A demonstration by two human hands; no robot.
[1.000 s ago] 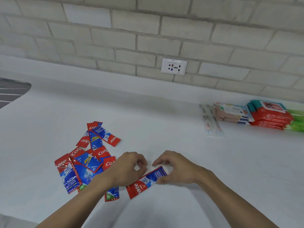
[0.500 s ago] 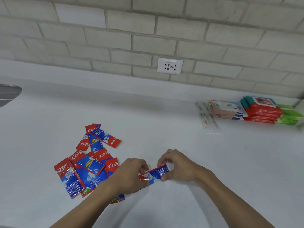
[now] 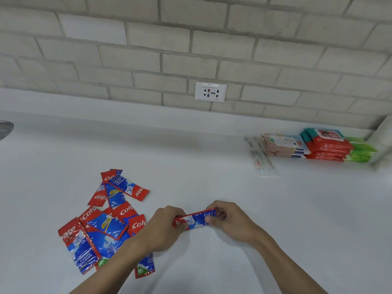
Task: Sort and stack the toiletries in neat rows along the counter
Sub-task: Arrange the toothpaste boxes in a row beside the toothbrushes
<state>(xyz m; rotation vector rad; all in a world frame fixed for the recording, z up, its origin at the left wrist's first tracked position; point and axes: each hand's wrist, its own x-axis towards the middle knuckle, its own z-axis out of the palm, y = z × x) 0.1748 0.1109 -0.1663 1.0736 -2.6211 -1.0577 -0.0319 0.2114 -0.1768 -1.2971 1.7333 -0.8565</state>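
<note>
A red and blue toothpaste sachet [image 3: 196, 220] is held a little above the white counter [image 3: 297, 219], nearly level. My left hand [image 3: 167, 229] pinches its red end and my right hand [image 3: 230, 222] pinches its blue end. To the left lies a loose pile of several toothpaste sachets [image 3: 101, 225], overlapping at odd angles; my left forearm covers part of it. At the back right stand stacked wipe packs: a beige stack [image 3: 283, 146], a red and teal stack [image 3: 326, 145] and green packs [image 3: 360, 151]. Clear-wrapped toothbrushes [image 3: 262, 158] lie just left of the beige stack.
A brick wall with a white power socket [image 3: 210, 92] runs along the back of the counter. A grey rounded edge [image 3: 5, 128], perhaps a sink, shows at the far left. A white corner post [image 3: 384, 134] bounds the counter at the far right.
The sachet lay flat on the counter under my fingers; both hands have since picked it up by its ends and raised it slightly. The view has shifted a little to the right.
</note>
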